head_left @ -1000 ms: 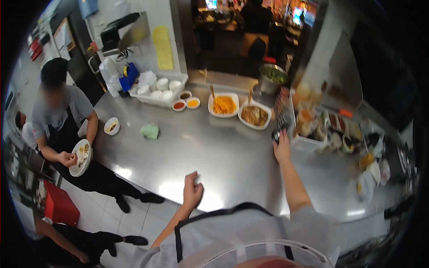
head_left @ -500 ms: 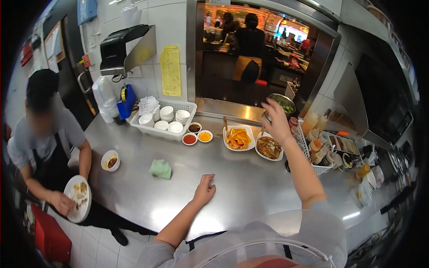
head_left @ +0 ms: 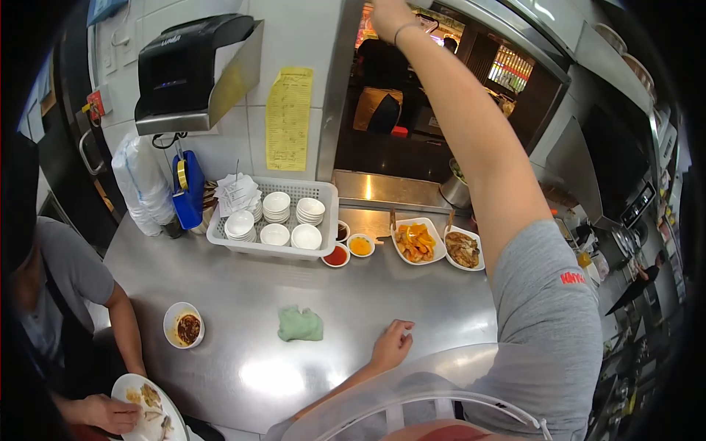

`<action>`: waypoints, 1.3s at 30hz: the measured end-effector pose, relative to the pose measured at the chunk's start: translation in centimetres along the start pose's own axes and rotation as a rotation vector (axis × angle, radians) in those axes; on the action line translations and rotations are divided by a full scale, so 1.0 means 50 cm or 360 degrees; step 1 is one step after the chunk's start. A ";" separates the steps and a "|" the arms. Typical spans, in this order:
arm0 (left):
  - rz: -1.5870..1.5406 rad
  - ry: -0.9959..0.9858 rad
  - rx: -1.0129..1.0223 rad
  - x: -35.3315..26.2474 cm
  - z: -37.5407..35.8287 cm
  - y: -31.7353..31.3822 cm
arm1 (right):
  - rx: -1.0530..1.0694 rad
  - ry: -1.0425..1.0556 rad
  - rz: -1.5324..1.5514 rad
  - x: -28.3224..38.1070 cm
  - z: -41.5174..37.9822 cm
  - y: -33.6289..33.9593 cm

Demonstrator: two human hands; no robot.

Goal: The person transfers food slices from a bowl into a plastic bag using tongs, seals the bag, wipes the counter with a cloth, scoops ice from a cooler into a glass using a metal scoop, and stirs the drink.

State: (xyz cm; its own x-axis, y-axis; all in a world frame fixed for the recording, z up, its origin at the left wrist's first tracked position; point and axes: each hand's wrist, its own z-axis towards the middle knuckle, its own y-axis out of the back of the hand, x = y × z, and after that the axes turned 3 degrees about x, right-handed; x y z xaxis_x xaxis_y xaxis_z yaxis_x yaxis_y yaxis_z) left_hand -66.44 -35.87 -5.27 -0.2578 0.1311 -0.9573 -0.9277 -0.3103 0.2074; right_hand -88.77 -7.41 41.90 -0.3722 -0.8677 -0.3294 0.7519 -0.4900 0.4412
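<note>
My left hand rests on the steel counter with its fingers curled in; nothing shows in it. My right hand is raised high at the top of the pass window, and its fingers are cut off by the frame edge, so what it holds, if anything, is hidden. A crumpled green cloth lies left of my left hand. Below my right arm stand a dish of orange-topped food and a dish of brown food, each with a wooden handle sticking up.
A grey basket holds stacked white bowls, with small sauce cups beside it. A bowl with dark sauce stands at left. Next to it, a co-worker holds a plate of food scraps. A metal pot stands at the window.
My right hand has risen from beside the metal pot to the top of the window. The view has shifted closer to the counter. My left hand stays curled on the counter.
</note>
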 end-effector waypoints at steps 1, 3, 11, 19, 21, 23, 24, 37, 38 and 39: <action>-0.0018 0.0000 -0.0006 0.004 0.003 0.001 | -0.0064 -0.0035 -0.0119 0.003 0.036 -0.018; -0.0158 -0.0005 0.0059 0.011 0.005 0.005 | 0.0167 -0.0355 -0.0197 -0.023 0.075 -0.058; -0.0433 0.0007 0.0123 0.029 0.009 0.013 | 0.0185 -0.0551 -0.0191 -0.013 0.086 -0.056; -0.0465 0.0047 0.0153 0.036 0.010 0.007 | 0.0391 -0.0497 -0.0287 -0.004 0.098 -0.033; -0.0488 0.0069 0.0172 0.041 0.010 0.003 | 0.0746 -0.0483 -0.0332 0.015 0.104 0.008; -0.0470 0.0044 0.0163 0.041 0.010 0.003 | 0.0913 -0.0257 -0.0628 -0.084 0.127 -0.039; -0.0454 0.0020 0.0149 0.040 0.012 0.002 | 0.1075 -0.0022 -0.0920 -0.118 0.138 -0.054; -0.0510 0.0034 0.0183 0.038 0.016 0.002 | 0.0025 0.0077 -0.0308 -0.006 0.019 -0.003; -0.0605 0.0106 0.0239 0.035 0.018 0.003 | 0.0534 -0.0032 -0.0140 0.009 0.008 0.019; -0.0698 0.0182 0.0297 0.033 0.017 0.005 | 0.0028 0.0718 0.0016 0.060 -0.069 0.040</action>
State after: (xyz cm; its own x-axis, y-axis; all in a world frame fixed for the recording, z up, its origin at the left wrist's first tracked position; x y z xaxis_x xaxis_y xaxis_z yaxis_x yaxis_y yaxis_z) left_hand -67.35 -34.92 -6.60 0.1899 0.1044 -0.9762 -0.9774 -0.0737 -0.1980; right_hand -86.50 -10.73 38.91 -0.0873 -0.7513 -0.6542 0.7433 -0.4863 0.4593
